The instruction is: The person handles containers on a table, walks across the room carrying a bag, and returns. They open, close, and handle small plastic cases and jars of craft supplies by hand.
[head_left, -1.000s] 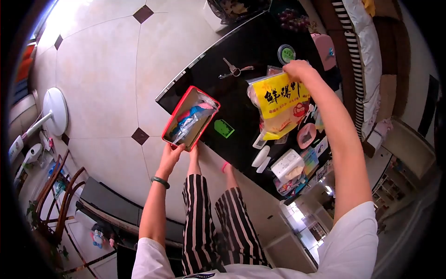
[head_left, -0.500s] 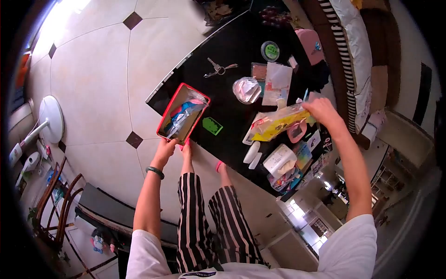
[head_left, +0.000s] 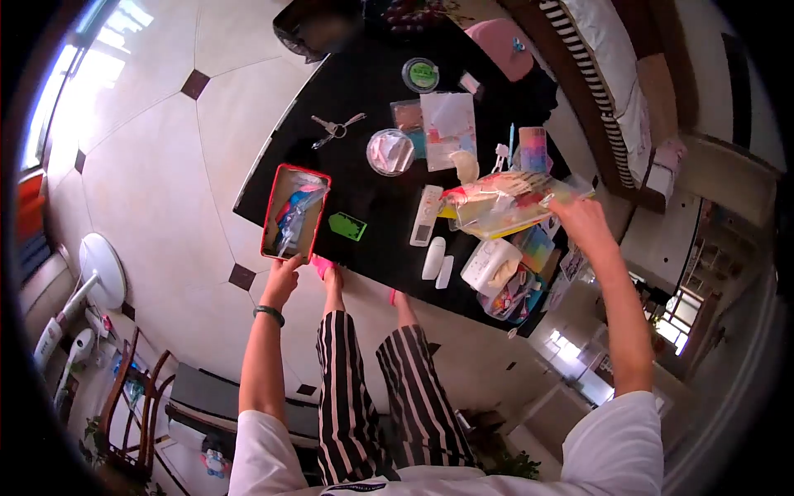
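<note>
My left hand (head_left: 281, 281) is closed on the near edge of a red-rimmed box (head_left: 270, 217). Inside the box lie crumpled clear plastic and blue and pink pieces (head_left: 291, 213). My right hand (head_left: 581, 221) grips one end of a clear plastic bag (head_left: 506, 201) with red-and-cream and yellow contents, holding it above the right side of the black table (head_left: 368, 198). Beside the bag are a white remote control (head_left: 427, 217) and a white tissue box (head_left: 490, 263). A green tag (head_left: 347, 226) lies just right of the red-rimmed box.
Keys (head_left: 335, 127), a round clear tub (head_left: 389, 154), a green-lidded round container (head_left: 420, 75), papers (head_left: 449, 124) and a pink case (head_left: 500, 48) are on the table. A white rounded object (head_left: 433, 259) lies near the front edge. A sofa (head_left: 612, 99) stands beyond the right side.
The view has shifted, with the tabletop moving left in it. The plastic bag has turned, showing less yellow, and the remote control is now uncovered. Both hands keep their holds.
</note>
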A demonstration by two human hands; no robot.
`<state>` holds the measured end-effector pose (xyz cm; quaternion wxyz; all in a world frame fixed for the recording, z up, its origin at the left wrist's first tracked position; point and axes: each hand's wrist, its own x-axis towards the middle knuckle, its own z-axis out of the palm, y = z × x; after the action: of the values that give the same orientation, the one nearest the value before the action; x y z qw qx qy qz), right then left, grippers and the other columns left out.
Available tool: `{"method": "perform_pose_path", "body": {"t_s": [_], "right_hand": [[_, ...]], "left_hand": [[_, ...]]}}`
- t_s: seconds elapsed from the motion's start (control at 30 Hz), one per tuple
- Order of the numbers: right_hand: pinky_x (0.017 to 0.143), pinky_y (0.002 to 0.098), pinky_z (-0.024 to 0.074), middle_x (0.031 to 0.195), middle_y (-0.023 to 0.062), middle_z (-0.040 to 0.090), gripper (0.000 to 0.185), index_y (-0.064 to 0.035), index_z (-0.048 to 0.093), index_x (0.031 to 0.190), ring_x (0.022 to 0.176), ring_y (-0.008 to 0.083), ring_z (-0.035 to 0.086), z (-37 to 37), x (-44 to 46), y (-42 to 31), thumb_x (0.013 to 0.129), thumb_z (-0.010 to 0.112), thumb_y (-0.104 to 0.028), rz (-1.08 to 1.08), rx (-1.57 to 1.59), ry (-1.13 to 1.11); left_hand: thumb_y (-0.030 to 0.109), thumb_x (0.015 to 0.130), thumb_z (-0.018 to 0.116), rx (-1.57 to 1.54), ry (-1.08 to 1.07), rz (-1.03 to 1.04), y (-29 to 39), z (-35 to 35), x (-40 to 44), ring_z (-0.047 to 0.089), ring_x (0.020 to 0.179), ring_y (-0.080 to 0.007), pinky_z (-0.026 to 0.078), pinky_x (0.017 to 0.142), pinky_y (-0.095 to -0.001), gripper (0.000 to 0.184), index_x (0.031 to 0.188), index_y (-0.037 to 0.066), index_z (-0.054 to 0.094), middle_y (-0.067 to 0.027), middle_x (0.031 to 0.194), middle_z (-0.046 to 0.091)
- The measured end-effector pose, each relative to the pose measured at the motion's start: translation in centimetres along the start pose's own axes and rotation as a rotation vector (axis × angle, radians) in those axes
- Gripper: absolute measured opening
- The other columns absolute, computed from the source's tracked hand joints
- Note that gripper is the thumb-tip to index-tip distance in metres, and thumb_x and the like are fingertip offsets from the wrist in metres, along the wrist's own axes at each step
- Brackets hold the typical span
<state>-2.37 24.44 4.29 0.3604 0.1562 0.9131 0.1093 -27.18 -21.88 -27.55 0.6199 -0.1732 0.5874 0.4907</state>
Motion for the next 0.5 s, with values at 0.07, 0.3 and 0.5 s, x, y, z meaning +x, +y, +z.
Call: {"method": "perform_pose_path", "body": {"t_s": [0.07,0.3,0.5], "right_hand": [[0.057,0.0473,0.0484,0.067,0.0163,0.060,0.011,-0.0125,0.056,0.087,0.068,0.0357,0.063,-0.2,-2.0,-0.1,0.078,0.054,-0.007,0.092,0.083,0.099],[0.056,0.0469,0.0490,0.064,0.0151,0.060,0.011,-0.0126,0.054,0.093,0.064,0.0368,0.063,-2.7,-9.9,-2.4,0.083,0.052,-0.010,0.339,0.200,0.087],[0.053,0.0454,0.0472,0.061,0.0133,0.060,0.010,-0.0139,0.056,0.090,0.059,0.0349,0.061,-2.1,-18.7,-5.9,0.081,0.061,-0.014,0.470,0.413,0.146]], "left_hand": [[0.034,0.086,0.063,0.012,-0.018,-0.031,-0.1,-0.1,-0.7,0.033,0.043,-0.0031,0.026,0.038,-0.0197,0.036,0.107,0.007,0.051,0.0019,0.077,0.058],[0.037,0.095,0.041,0.164,-0.162,-0.076,-2.4,-0.5,-6.5,0.030,0.044,-0.0029,0.025,0.039,-0.0177,0.042,0.119,0.005,0.052,-0.0092,0.089,0.069],[0.006,0.087,0.040,-0.073,-0.329,-0.190,0.4,6.0,-13.2,0.039,0.053,-0.0054,0.030,0.048,-0.0162,0.034,0.117,0.000,0.055,-0.0040,0.077,0.060]]}}
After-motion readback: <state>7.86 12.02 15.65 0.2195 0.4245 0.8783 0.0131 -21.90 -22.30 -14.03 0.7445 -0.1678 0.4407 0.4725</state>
